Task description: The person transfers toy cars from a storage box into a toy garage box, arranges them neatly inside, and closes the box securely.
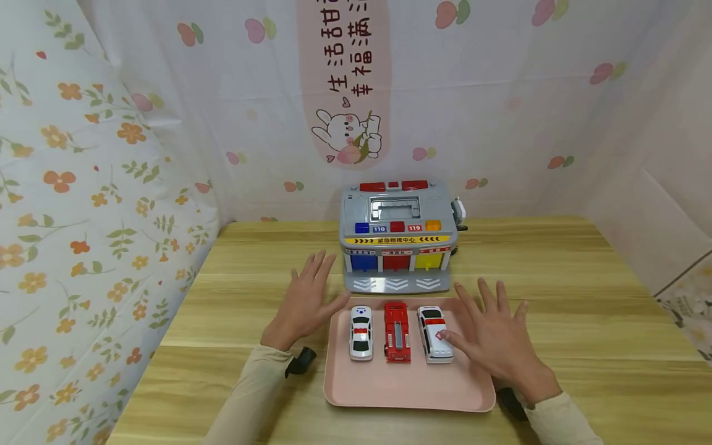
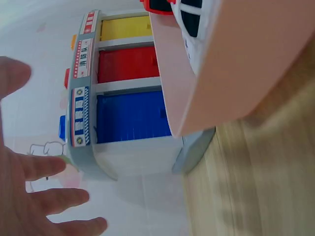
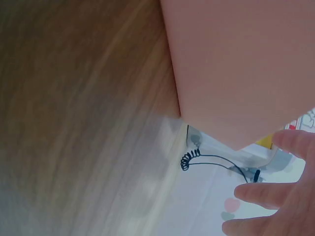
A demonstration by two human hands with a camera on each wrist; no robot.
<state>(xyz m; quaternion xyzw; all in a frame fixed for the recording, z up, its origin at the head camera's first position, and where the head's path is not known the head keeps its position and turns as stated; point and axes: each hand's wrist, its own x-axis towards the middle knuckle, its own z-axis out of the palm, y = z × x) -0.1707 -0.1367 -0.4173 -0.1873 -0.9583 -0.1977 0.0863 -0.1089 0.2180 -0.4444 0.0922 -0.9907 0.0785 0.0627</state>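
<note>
A pink tray (image 1: 408, 392) holds three toy vehicles side by side: a white police car (image 1: 361, 346), a red fire truck (image 1: 404, 311) and a white ambulance (image 1: 431, 337) with a red stripe. My left hand (image 1: 300, 309), fingers spread, is beside the tray's far left corner. Over the tray's right side, my right hand (image 1: 500, 340) also has its fingers spread. Its thumb overlaps the ambulance in the head view; whether it touches is unclear. Behind the tray stands a grey toy garage (image 1: 356, 198) with blue, red and yellow doors, all lowered.
A wood-grain table (image 1: 562, 296) lies beneath everything. Patterned cloth (image 1: 500, 123) hangs behind and at the left. On the garage's right side is a white and grey part (image 1: 458, 211); a black coiled cord (image 3: 186, 161) shows there in the right wrist view.
</note>
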